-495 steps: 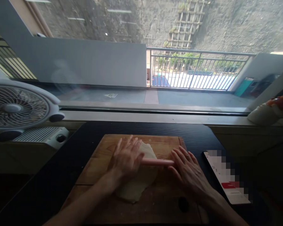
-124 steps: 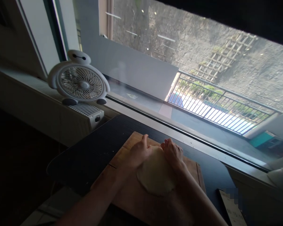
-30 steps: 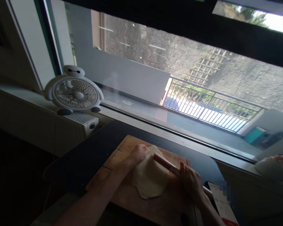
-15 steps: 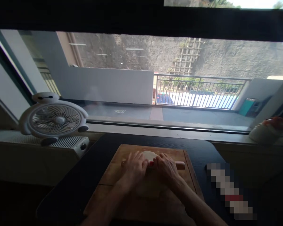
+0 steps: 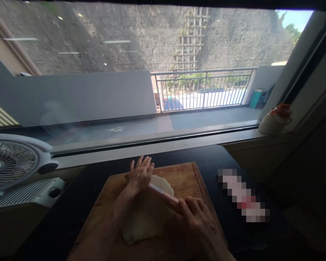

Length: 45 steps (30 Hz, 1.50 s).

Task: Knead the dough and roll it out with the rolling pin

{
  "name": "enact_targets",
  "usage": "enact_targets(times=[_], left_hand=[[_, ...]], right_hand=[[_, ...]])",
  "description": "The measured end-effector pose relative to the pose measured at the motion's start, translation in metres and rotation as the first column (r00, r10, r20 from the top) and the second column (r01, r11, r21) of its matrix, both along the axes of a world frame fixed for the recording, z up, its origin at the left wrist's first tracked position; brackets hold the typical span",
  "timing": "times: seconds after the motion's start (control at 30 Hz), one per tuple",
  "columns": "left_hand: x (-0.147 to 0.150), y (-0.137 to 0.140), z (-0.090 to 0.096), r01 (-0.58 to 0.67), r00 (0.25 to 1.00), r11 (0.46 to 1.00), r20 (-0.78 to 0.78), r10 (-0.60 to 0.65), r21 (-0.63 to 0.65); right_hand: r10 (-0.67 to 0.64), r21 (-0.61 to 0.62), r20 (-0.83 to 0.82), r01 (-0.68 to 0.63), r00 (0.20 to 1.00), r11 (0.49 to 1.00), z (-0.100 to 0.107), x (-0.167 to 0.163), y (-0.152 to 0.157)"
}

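Observation:
A sheet of rolled-out dough lies flat, pale and uneven at its edge, on a wooden board. Across it, slanting down to the right, runs a rolling pin. My right hand has its fingers wrapped round the pin's near right end. At the far left end of the pin, my left hand is open, fingers stretched out and apart, with its palm over that end. Whether the palm presses on the pin I cannot tell. My left forearm hides part of the dough's left side.
Under the board stands a black table. A pixelated long item lies on its right side. To the left are a white fan and a white slotted unit. A pot with an orange top sits on the windowsill.
The view has turned to the right. The rolling pin has swung from level to slanted. My hands have moved apart, the left one farther away, the right one nearer, and more dough shows.

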<state>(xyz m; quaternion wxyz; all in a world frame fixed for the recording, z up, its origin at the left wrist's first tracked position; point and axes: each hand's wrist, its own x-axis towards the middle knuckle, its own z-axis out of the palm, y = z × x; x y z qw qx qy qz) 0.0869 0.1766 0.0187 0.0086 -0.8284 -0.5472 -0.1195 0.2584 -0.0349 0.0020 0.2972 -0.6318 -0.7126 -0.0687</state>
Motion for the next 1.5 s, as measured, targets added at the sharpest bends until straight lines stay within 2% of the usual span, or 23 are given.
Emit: enact_targets(times=[0.13, 0.2, 0.23, 0.33, 0.47, 0.53, 0.57, 0.63, 0.7, 0.83, 0.9, 1.0, 1.1, 1.17, 1.27, 1.37, 1.5], left_hand=[[-0.062, -0.043, -0.023, -0.106, 0.994, 0.992, 0.024, 0.105, 0.075], [-0.071, -0.050, -0.025, -0.164, 0.986, 0.984, 0.032, 0.162, 0.067], [-0.065, -0.048, -0.023, -0.180, 0.984, 0.983, 0.017, 0.180, 0.041], [-0.014, -0.025, -0.012, -0.165, 0.985, 0.985, -0.061, 0.162, -0.052], [0.072, 0.009, -0.003, -0.069, 0.996, 0.995, -0.069, 0.064, -0.076], [0.094, 0.015, -0.002, -0.032, 0.998, 0.996, -0.064, 0.027, -0.078], [0.096, 0.015, -0.002, -0.021, 0.998, 0.997, -0.060, 0.017, -0.071], [0.081, 0.008, -0.001, -0.024, 0.998, 0.999, -0.053, 0.021, -0.048], [0.049, -0.005, -0.002, -0.069, 0.996, 0.997, -0.050, 0.068, -0.031], [-0.019, -0.032, -0.004, -0.248, 0.968, 0.968, -0.053, 0.246, -0.033], [-0.028, -0.035, -0.004, -0.279, 0.960, 0.960, -0.051, 0.277, -0.037], [0.001, -0.024, -0.001, -0.212, 0.976, 0.976, -0.057, 0.209, -0.045], [0.059, -0.005, -0.002, -0.115, 0.992, 0.992, -0.052, 0.112, -0.047], [0.094, 0.004, -0.004, -0.042, 0.998, 0.997, -0.043, 0.039, -0.067], [0.121, 0.007, -0.005, 0.037, 0.999, 0.995, -0.028, -0.040, -0.095], [0.107, -0.003, -0.001, 0.039, 0.999, 0.998, -0.007, -0.040, -0.049], [0.041, -0.028, 0.002, -0.090, 0.996, 0.996, 0.001, 0.090, 0.016]], right_hand=[[0.119, 0.110, 0.019, -0.120, 0.993, 0.987, -0.004, -0.020, -0.009], [0.171, 0.150, 0.009, -0.171, 0.985, 0.974, -0.005, -0.024, -0.012], [0.185, 0.162, -0.003, -0.182, 0.983, 0.970, -0.006, -0.024, -0.012], [0.178, 0.156, 0.005, -0.177, 0.984, 0.972, -0.010, -0.017, -0.011], [0.039, 0.109, 0.068, -0.046, 0.997, 0.993, -0.017, -0.007, -0.015], [-0.006, 0.094, 0.079, -0.001, 0.997, 0.996, -0.017, -0.007, -0.018], [-0.006, 0.091, 0.081, -0.001, 0.997, 0.996, -0.017, -0.009, -0.020], [0.030, 0.104, 0.070, -0.038, 0.997, 0.994, -0.017, -0.016, -0.022], [0.087, 0.121, 0.044, -0.092, 0.995, 0.988, -0.018, -0.027, -0.022], [0.144, 0.128, -0.047, -0.137, 0.988, 0.982, -0.025, -0.050, -0.019], [0.135, 0.134, -0.093, -0.122, 0.986, 0.984, -0.026, -0.053, -0.018], [0.152, 0.146, -0.086, -0.138, 0.985, 0.980, -0.024, -0.043, -0.019], [0.181, 0.137, -0.026, -0.176, 0.983, 0.975, -0.019, -0.023, -0.024], [0.158, 0.122, -0.002, -0.157, 0.987, 0.980, -0.017, -0.014, -0.028], [0.123, 0.107, 0.021, -0.125, 0.992, 0.986, -0.015, -0.011, -0.029], [0.127, 0.108, 0.027, -0.130, 0.991, 0.986, -0.013, -0.016, -0.026], [0.168, 0.119, -0.021, -0.164, 0.986, 0.979, -0.018, -0.035, -0.015]])
